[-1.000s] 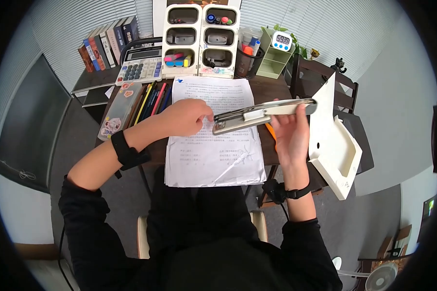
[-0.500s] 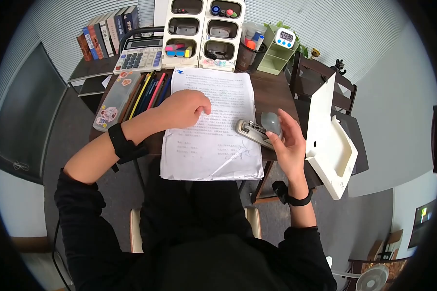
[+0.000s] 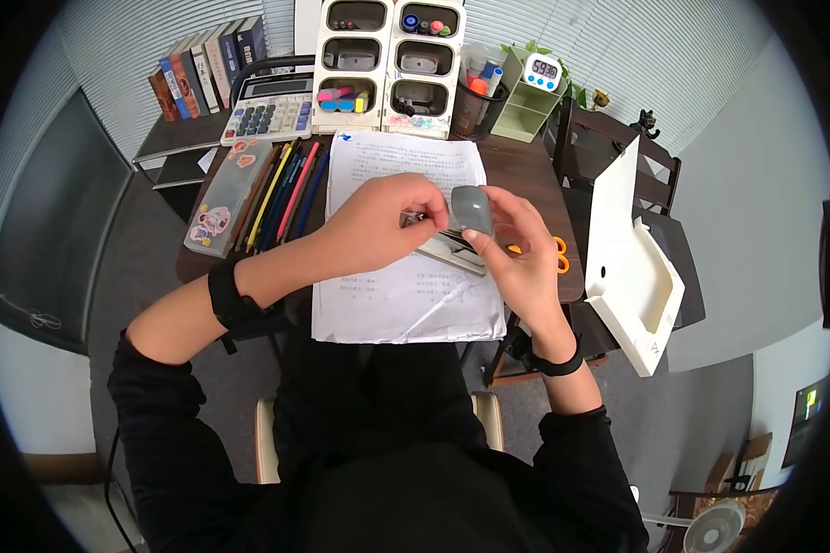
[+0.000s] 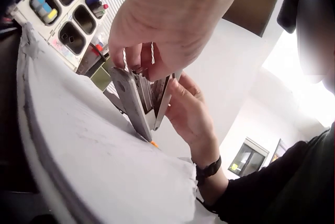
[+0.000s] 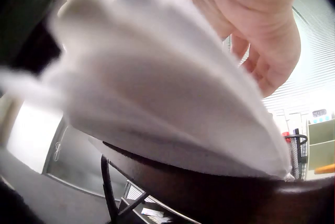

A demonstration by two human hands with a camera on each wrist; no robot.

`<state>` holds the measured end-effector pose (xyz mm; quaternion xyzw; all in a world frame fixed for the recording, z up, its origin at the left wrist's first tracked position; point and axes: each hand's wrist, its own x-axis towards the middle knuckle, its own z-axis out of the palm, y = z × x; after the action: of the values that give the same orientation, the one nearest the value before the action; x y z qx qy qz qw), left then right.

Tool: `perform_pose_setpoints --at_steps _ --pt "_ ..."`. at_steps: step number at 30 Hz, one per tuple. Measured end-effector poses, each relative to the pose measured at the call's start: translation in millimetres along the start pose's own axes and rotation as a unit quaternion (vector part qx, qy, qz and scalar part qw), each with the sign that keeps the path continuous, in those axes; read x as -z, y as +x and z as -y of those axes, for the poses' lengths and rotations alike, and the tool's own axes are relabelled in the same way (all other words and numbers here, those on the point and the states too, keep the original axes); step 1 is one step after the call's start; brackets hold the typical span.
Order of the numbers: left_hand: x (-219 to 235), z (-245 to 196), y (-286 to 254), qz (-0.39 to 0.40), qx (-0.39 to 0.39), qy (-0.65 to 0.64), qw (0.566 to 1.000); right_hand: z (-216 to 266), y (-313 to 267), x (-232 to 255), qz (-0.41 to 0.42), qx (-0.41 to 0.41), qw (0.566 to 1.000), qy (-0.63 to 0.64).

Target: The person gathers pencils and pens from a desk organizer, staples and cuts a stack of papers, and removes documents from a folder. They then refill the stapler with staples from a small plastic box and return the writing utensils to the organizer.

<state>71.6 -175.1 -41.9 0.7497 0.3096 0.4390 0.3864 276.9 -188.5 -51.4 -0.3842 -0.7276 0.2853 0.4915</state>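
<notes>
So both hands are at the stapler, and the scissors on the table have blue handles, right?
Not quite: the scissors on the table have orange handles, not blue, as the head view shows. The left hand and right hand are both at the stapler.

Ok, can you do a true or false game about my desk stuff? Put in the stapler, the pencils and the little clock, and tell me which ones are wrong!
1. The right hand holds the stapler. True.
2. The stapler is closed tight. False: it is open, with its long parts spread apart.
3. The coloured pencils lie to the right of the papers. False: they lie to the left.
4. The loops near the right hand are orange. True.
5. The little clock lies on the papers. False: it is up at the top of the green rack.
6. The stapler is over the papers. True.
</notes>
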Motion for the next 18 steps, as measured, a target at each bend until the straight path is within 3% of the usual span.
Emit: perform_pose_setpoints --at_steps 2,5,7,9,11,13,17,18 --pt "8.6 -9.1 -4.1 0.034 0.017 0.15 0.988 2.0 1.1 -4.1 -0.02 -0.023 0.999 0.03" --pt "21.1 4.0 -7.2 0.013 -0.052 0.174 0.983 -8.2 4.9 -1.5 -0.056 -0.034 0.99 0.128" --pt "30.4 12.2 -8.9 0.013 -0.053 0.158 0.986 -18.0 4.1 -2.8 -0.074 -0.019 0.977 0.198" --pt "37.7 14.1 -9.6 0.014 -0.056 0.142 0.988 -24.4 1.7 -5.5 -0.103 -0.123 0.94 0.302" --pt "42.1 15.8 -11.3 0.029 -0.051 0.167 0.984 -31.6 3.5 -3.0 -0.103 -0.148 0.924 0.336" --pt "45.5 28.5 -15.3 0.036 -0.037 0.148 0.988 -37.1 5.9 -0.3 -0.1 -0.194 0.882 0.417" --pt "42.9 38.1 -21.3 0.048 -0.024 0.126 0.991 -33.9 1.4 4.0 -0.099 -0.171 0.9 0.389" --pt "43.4 36.6 -21.8 0.05 -0.026 0.126 0.99 -34.7 -1.9 9.8 -0.073 -0.15 0.941 0.295"
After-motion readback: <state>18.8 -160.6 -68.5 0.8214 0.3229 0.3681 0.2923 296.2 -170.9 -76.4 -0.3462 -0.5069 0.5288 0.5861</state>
